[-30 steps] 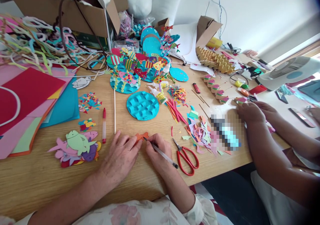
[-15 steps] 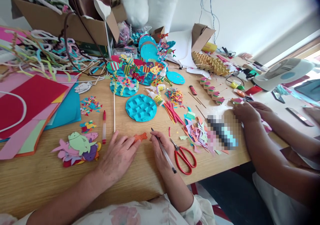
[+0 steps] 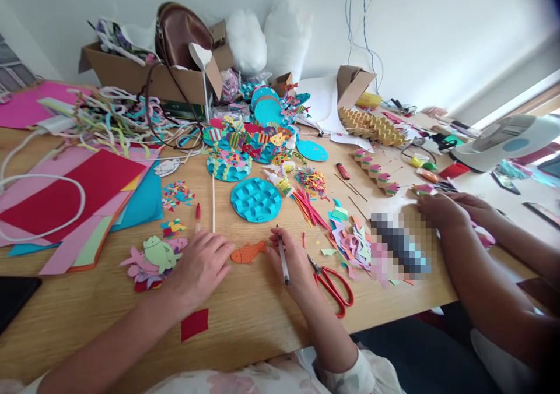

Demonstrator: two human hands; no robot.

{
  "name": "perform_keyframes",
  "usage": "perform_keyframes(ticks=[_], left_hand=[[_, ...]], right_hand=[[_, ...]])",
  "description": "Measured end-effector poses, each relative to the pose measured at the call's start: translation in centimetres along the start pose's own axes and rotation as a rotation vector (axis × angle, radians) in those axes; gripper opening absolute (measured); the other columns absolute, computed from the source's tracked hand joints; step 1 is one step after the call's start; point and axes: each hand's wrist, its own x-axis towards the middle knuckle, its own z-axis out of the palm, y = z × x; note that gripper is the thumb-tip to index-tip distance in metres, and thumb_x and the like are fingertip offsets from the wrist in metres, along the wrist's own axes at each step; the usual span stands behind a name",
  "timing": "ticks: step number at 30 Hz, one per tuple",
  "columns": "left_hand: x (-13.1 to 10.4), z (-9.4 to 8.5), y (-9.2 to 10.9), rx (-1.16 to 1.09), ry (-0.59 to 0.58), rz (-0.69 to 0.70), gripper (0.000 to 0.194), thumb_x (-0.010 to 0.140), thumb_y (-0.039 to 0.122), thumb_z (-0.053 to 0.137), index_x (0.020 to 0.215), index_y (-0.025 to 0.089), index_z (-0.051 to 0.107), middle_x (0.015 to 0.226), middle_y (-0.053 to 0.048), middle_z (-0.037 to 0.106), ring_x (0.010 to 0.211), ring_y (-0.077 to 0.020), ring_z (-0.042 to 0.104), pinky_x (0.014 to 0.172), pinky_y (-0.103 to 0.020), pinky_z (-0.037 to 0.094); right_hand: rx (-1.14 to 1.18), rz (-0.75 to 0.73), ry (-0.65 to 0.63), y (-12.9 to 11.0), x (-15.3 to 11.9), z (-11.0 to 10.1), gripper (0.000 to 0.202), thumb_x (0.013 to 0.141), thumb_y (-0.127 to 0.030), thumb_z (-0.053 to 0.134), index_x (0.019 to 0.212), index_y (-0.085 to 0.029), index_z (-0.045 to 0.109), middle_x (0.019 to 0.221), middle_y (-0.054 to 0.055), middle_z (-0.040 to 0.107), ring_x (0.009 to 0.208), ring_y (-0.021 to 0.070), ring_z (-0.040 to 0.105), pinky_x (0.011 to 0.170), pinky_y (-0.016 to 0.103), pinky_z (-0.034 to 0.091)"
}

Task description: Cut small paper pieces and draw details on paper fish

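An orange paper fish (image 3: 247, 253) with drawn scales lies on the table between my hands. My left hand (image 3: 202, 261) rests just left of the fish, palm down, fingers out and holding nothing visible. It partly covers a red-capped marker (image 3: 198, 218) and sits beside a pile of cut paper fish (image 3: 158, 254). A pen (image 3: 283, 260) is gripped in my right hand (image 3: 297, 261), tip pointing away from me, with the fingers by the fish's tail. Red-handled scissors (image 3: 335, 289) lie right of that hand.
Ahead stands a blue woven-paper disc (image 3: 256, 200), with a white stick (image 3: 213, 204) to its left. Paper scraps (image 3: 350, 239) lie to the right, near a co-worker's hands (image 3: 450, 210). Coloured sheets (image 3: 79, 190) cover the left side; a red paper piece (image 3: 195, 324) is near me.
My left hand has moved left off the orange fish, so its whole body shows. My right hand keeps the pen by the tail. The camera view has shifted, revealing the red paper piece.
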Motion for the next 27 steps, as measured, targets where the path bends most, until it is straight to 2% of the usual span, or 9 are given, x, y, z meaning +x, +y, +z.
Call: perform_keyframes(ticks=[6,15,19,24,27], left_hand=[[1.0,0.6,1.2,-0.004,-0.149,-0.017,0.025,0.076,0.018,0.063,0.101,0.018,0.059,0.096,-0.005,0.063,0.094,-0.0237,0.054,0.094,-0.044,0.037],[1.2,1.4,1.3,-0.037,-0.161,-0.033,0.024,0.078,0.017,0.059,0.102,0.018,0.059,0.098,-0.006,0.063,0.097,-0.0237,0.056,0.097,-0.046,0.035],[1.1,1.3,0.7,-0.121,-0.089,-0.046,0.03,0.079,0.014,0.056,0.109,0.02,0.057,0.103,-0.006,0.064,0.098,-0.0228,0.057,0.099,-0.049,0.033],[1.3,1.3,-0.5,-0.323,0.088,-0.13,0.033,0.084,0.016,0.045,0.116,0.017,0.053,0.114,-0.011,0.061,0.106,-0.0226,0.055,0.093,-0.042,0.044],[1.5,0.8,-0.8,-0.472,0.093,-0.192,0.036,0.085,0.021,0.044,0.12,0.014,0.051,0.119,-0.013,0.059,0.111,-0.0227,0.054,0.093,-0.039,0.044]], right_hand=[[-0.07,-0.111,0.067,0.5,0.7,1.4,0.032,0.073,-0.016,0.051,0.105,-0.016,0.054,0.086,0.008,0.064,0.075,0.0195,0.062,0.068,0.032,0.05],[-0.073,-0.133,0.098,0.4,0.4,1.8,0.022,0.076,-0.017,0.043,0.095,-0.016,0.054,0.072,0.003,0.058,0.062,0.0151,0.056,0.058,0.025,0.045],[-0.017,-0.082,0.072,0.0,0.6,1.2,0.018,0.075,-0.019,0.043,0.089,-0.016,0.054,0.067,0.001,0.057,0.057,0.0136,0.054,0.056,0.024,0.043],[0.128,-0.012,0.039,-0.6,0.9,0.2,0.015,0.073,-0.022,0.047,0.088,-0.018,0.051,0.064,-0.002,0.055,0.053,0.0121,0.053,0.051,0.022,0.042],[0.203,-0.037,0.062,-1.0,0.7,0.0,0.014,0.074,-0.022,0.048,0.087,-0.02,0.05,0.064,-0.003,0.055,0.052,0.0109,0.052,0.051,0.021,0.041]])
